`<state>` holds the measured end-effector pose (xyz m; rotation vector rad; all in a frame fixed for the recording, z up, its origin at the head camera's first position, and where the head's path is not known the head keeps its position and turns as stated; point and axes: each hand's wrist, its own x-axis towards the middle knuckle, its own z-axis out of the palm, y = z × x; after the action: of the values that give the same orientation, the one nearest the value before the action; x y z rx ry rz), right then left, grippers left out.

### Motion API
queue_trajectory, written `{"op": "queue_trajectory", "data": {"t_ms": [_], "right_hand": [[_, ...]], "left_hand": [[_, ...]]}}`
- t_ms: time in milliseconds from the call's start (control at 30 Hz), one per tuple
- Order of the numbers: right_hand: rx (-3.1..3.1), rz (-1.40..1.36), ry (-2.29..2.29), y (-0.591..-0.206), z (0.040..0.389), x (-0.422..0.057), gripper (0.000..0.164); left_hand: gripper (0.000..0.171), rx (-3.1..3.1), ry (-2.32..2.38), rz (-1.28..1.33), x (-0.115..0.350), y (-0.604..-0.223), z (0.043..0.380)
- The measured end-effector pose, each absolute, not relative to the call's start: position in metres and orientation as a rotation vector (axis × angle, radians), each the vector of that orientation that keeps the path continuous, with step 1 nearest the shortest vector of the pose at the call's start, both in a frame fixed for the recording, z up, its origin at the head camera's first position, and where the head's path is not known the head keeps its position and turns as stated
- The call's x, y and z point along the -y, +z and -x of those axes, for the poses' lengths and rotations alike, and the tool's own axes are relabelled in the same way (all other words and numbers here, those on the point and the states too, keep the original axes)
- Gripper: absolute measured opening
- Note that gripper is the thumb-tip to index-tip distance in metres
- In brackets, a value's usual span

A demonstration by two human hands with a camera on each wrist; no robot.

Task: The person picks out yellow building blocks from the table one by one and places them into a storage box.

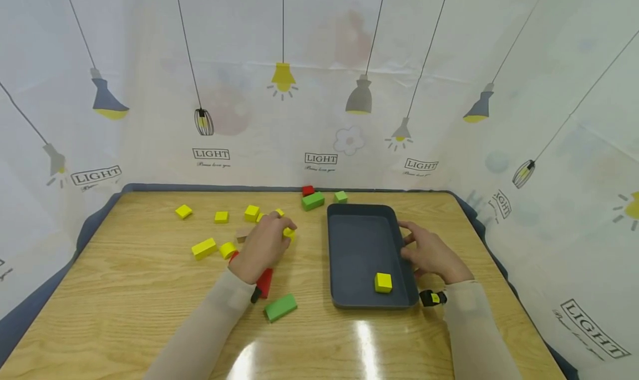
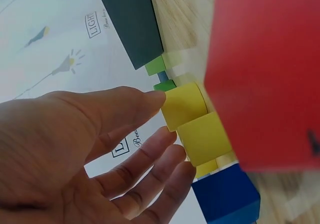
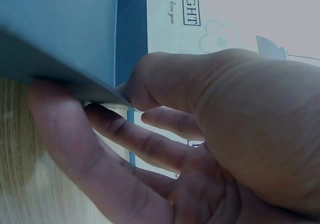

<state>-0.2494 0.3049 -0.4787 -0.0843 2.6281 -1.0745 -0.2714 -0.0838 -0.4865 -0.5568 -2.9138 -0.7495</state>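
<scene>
My left hand (image 1: 263,243) reaches among the blocks left of the tray and pinches a yellow cylinder (image 2: 184,106) at its thumb tip; the index fingertip is hidden behind the thumb. Beside that cylinder sits another yellow block (image 2: 205,140), close to the other fingertips, with a blue block (image 2: 227,195) below it in the left wrist view. A red block (image 2: 270,78) looms large near the wrist. My right hand (image 1: 433,253) grips the right rim of the dark grey tray (image 1: 355,209), fingers against its outer wall. One yellow cube (image 1: 383,283) lies in the tray's near right part.
Several yellow blocks (image 1: 204,249) are spread over the left of the wooden table (image 1: 125,291). A green block (image 1: 280,308) lies nearer me, a second green block (image 1: 313,201) and a small red one (image 1: 308,191) by the back edge. A lamp-printed curtain (image 1: 269,125) encloses the table.
</scene>
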Motion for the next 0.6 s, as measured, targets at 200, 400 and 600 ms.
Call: {"op": "queue_trajectory", "data": {"t_ms": [200,400,600], "right_hand": [[-2.629,0.095,-1.080,-0.4783,0.2494,-0.3052,0.073],[-2.632,0.089,-1.074,-0.4790,0.2502,-0.3052,0.073],[-2.634,0.091,-1.077,-0.4789,0.2490,-0.3054,0.073]], "left_hand": [[0.028,2.911,-0.722,0.575,0.0842,-0.4865,0.2703],[0.027,2.907,-0.689,0.583,0.0842,-0.4883,0.2710],[0.026,2.917,-0.701,0.572,0.0833,-0.4887,0.2716]]}}
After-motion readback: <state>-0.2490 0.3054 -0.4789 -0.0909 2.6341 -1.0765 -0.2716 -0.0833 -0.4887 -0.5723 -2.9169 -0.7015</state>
